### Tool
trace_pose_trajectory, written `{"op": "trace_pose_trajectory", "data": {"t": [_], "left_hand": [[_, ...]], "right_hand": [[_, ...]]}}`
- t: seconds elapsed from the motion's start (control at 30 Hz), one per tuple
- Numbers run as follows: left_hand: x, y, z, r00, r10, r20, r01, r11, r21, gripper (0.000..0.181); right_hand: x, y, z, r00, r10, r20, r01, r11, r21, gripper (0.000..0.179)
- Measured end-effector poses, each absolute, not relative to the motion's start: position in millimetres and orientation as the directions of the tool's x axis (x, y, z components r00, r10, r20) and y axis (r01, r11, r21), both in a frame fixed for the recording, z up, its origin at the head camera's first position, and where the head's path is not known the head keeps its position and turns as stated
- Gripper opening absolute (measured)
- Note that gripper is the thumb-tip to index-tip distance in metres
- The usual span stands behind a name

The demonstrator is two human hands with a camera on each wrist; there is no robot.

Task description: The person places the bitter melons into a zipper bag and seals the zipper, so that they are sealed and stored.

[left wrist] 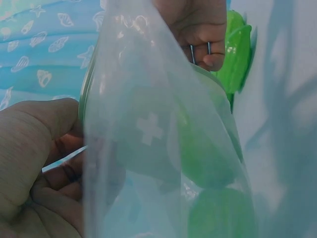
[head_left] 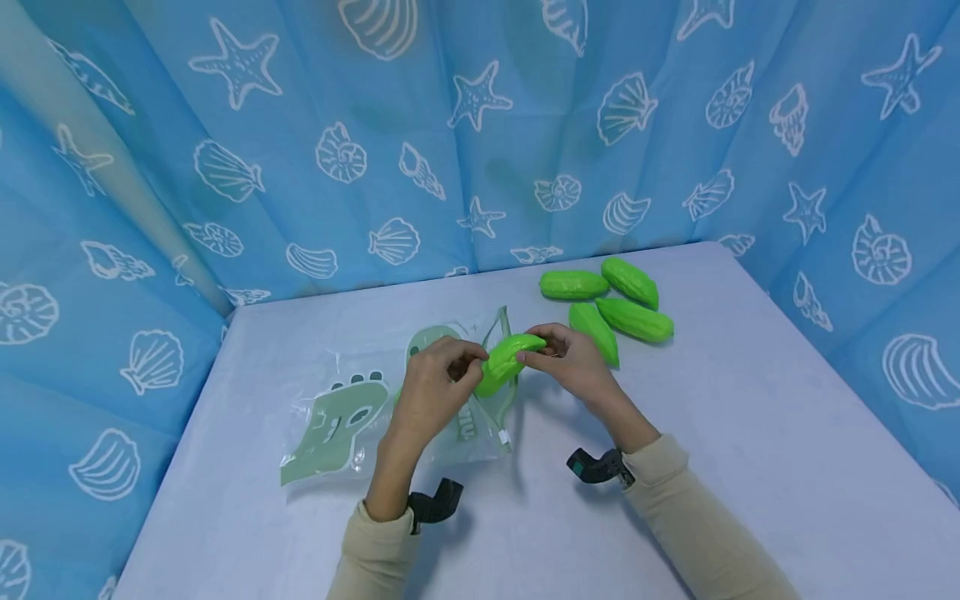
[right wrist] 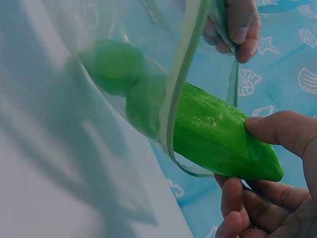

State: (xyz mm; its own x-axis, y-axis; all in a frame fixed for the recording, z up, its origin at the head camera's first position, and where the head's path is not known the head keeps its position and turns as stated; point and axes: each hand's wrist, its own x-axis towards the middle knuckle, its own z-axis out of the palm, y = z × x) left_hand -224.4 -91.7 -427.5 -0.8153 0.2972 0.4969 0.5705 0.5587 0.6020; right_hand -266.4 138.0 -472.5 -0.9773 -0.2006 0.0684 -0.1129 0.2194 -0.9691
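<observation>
My right hand (head_left: pixel 573 367) holds the end of a bright green, glossy, ridged toy vegetable (right wrist: pixel 223 136) between thumb and fingers. Its other end lies inside the mouth of a clear zip bag (head_left: pixel 330 429) printed with pale green cartoon dinosaurs. The bag's upper rim is pinched by my left hand (head_left: pixel 435 383), its thumb and fingers at the edge of the opening. Through the film in the right wrist view, another green piece (right wrist: pixel 111 67) shows deeper in the bag. The bag's mouth gapes around the vegetable, with its white zip slider (head_left: pixel 504 436) hanging at the near corner.
Several matching green toy vegetables (head_left: pixel 573 285) lie together at the back right of the white table (head_left: pixel 750 467). A blue curtain (head_left: pixel 480 150) with white shells and starfish hangs behind the table and at its sides. Black wrist cameras (head_left: pixel 596 467) sit on both forearms.
</observation>
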Motion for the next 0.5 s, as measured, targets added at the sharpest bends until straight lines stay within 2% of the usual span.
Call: {"op": "trace_pose_trajectory", "data": {"t": [0.5], "left_hand": [[-224, -91, -429, -0.817, 0.302, 0.491, 0.57, 0.556, 0.606, 0.016]], "right_hand": [[-263, 126, -479, -0.962, -0.247, 0.12, -0.2, 0.327, -0.924, 0.044]]}}
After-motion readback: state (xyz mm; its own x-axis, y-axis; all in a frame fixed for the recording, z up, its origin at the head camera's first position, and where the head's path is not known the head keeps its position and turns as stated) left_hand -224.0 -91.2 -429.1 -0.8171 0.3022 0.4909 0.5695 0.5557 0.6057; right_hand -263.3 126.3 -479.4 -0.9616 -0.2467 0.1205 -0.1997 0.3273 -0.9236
